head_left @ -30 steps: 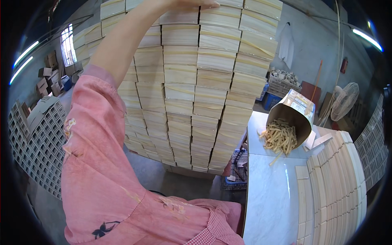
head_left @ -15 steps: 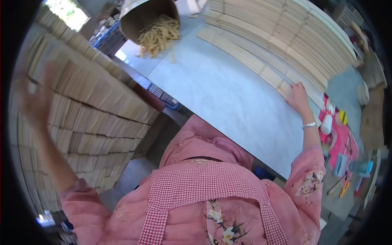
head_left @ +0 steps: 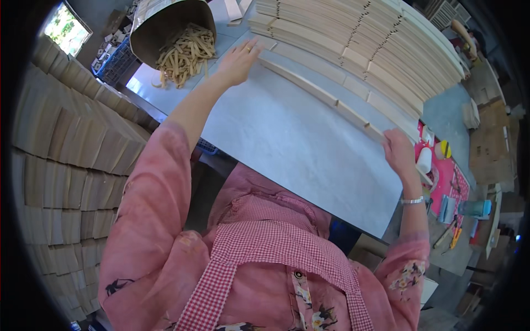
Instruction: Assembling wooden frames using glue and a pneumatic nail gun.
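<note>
A long pale wooden slat with several notches lies slantwise on the white tabletop, its narrow edge turned up. My right hand is closed round its near right end, fingers curled over the wood. My left hand, a ring on one finger, is at the far left end with fingers stretched out. Whether its fingertips touch the slat is hard to tell. Just behind lies another flat slat, in front of a big stack of notched slats.
A tipped container spills small wood strips at the far left. Tall stacks of wooden pieces stand left of the table. On the right are a pink mat, a white bottle and an orange-handled tool.
My left hand has swung from the wood stacks at left over to the slat's far end. The slat, held by my right hand, has tipped from lying flat onto its edge.
</note>
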### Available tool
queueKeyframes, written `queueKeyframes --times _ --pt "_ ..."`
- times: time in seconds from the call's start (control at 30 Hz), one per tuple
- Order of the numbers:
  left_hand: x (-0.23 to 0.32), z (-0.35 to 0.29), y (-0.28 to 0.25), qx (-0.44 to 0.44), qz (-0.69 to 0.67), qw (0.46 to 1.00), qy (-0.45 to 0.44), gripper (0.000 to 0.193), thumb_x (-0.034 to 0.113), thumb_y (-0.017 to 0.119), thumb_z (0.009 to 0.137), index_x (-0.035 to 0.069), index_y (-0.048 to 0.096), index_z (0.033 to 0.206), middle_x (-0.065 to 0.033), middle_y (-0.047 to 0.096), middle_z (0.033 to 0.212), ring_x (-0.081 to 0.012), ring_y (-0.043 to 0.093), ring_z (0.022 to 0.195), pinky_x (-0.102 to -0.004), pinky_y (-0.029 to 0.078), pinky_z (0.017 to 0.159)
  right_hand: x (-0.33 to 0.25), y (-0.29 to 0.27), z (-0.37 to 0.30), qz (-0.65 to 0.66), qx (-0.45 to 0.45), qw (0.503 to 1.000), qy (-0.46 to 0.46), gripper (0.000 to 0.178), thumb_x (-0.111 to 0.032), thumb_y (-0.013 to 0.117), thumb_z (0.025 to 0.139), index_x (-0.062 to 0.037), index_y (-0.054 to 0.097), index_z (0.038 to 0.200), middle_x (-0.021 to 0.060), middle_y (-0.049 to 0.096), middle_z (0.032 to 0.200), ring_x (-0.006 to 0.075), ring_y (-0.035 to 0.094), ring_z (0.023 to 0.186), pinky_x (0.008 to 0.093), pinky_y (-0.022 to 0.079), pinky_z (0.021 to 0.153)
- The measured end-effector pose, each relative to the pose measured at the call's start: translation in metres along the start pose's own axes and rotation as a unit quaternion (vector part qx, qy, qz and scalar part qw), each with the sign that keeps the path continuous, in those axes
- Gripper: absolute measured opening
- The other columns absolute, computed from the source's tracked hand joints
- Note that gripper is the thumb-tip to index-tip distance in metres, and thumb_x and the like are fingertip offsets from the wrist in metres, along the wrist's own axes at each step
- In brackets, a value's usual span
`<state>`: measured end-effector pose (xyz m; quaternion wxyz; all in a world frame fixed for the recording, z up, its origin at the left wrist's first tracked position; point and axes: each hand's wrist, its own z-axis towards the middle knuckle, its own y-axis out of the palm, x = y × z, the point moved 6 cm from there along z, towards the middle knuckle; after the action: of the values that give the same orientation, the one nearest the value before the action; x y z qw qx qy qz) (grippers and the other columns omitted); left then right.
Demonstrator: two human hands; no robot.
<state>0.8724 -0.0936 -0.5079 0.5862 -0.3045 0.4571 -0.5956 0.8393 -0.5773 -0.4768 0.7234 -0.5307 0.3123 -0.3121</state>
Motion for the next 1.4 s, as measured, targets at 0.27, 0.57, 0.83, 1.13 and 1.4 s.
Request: queueKeyframes --times 0.27,0.57,0.83,1.13,1.4 --pt "-0.017 -0.011 0.002 -0.229 -0.042 0.972 0.025 0.014 0.012 0.06 0.088 0.01 0.069 0.098 -0.0078 0.067 0.104 -0.0321 0.063 0.1 -0.0454 0.048 0.088 -0.001 -0.02 -0.028 -0.112 -0.005 0.985 0.129 0.015 -0.021 0.059 0.093 -0.0066 0.058 0.096 0.0132 0.065 0.089 0.0375 0.063 0.079 0.0455 0.05 0.068" --pt "0.022 -0.1 -0.029 -0.281 -0.071 0.955 0.062 0.016 0.012 0.059 0.089 0.004 0.065 0.102 -0.0142 0.068 0.1 -0.0368 0.063 0.096 -0.0449 0.051 0.084 -0.015 0.047 0.003 0.023 -0.096 0.979 0.176 0.032 -0.009 0.057 0.09 -0.0069 0.059 0.122 0.021 0.07 0.097 0.0408 0.067 0.087 0.0494 0.052 0.075" --pt "0.019 -0.114 -0.032 -0.302 -0.162 0.939 0.018 0.03 0.011 0.055 0.089 0.005 0.061 0.118 -0.0179 0.07 0.102 -0.0384 0.066 0.095 -0.0454 0.052 0.083 -0.022 0.03 -0.037 0.114 -0.138 0.982 -0.054 0.043 -0.005 0.067 0.081 -0.0117 0.067 0.124 0.0144 0.065 0.122 0.0332 0.061 0.108 0.0402 0.049 0.09" --pt "0.045 -0.101 -0.01 -0.243 -0.461 0.842 -0.14 0.034 0.017 0.067 0.087 0.002 0.063 0.118 -0.0153 0.068 0.094 -0.0269 0.066 0.076 -0.0365 0.056 0.071 -0.121 0.016 0.011 0.029 0.001 0.972 -0.234 0.027 -0.017 0.078 0.077 -0.0105 0.068 0.101 0.0055 0.061 0.121 0.0273 0.055 0.111 0.0338 0.045 0.094" --pt "0.056 -0.109 0.002 -0.121 -0.49 0.848 -0.161 0.031 0.02 0.067 0.09 0.0 0.066 0.114 -0.0119 0.069 0.099 -0.0222 0.062 0.071 -0.0339 0.054 0.066 -0.171 0.087 0.029 0.099 -0.001 0.986 -0.131 0.024 -0.023 0.077 0.083 -0.0058 0.061 0.087 0.0078 0.063 0.078 0.0276 0.059 0.069 0.0372 0.048 0.068"
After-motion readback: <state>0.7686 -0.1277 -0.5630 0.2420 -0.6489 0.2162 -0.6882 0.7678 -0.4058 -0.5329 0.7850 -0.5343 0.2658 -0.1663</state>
